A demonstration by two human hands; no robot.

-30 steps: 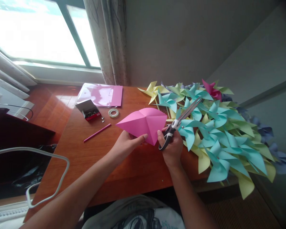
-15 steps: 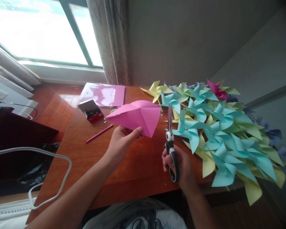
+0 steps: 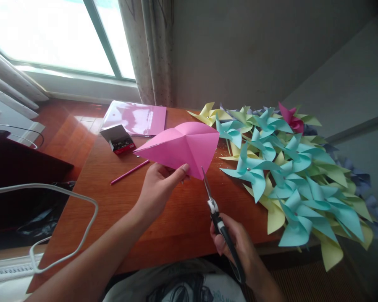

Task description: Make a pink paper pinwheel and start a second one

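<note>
My left hand [image 3: 159,186] pinches the near edge of a creased pink paper square [image 3: 182,147] and holds it up over the wooden table [image 3: 151,218]. My right hand [image 3: 236,245] grips the black handles of a pair of scissors [image 3: 219,222]. The blades point up and away, their tip at the paper's nearest corner. The blades look nearly closed.
A heap of teal, yellow, purple and pink paper pinwheels [image 3: 286,167] covers the table's right side. A pink stick [image 3: 129,172], an open box of pins [image 3: 118,140] and a pink paper pack [image 3: 135,117] lie on the left. A white cable [image 3: 82,226] loops at the left edge.
My right hand swung the scissors from the pinwheel heap round toward me, then brought the tip up to the paper's near corner. My left hand lifted the paper slightly.
</note>
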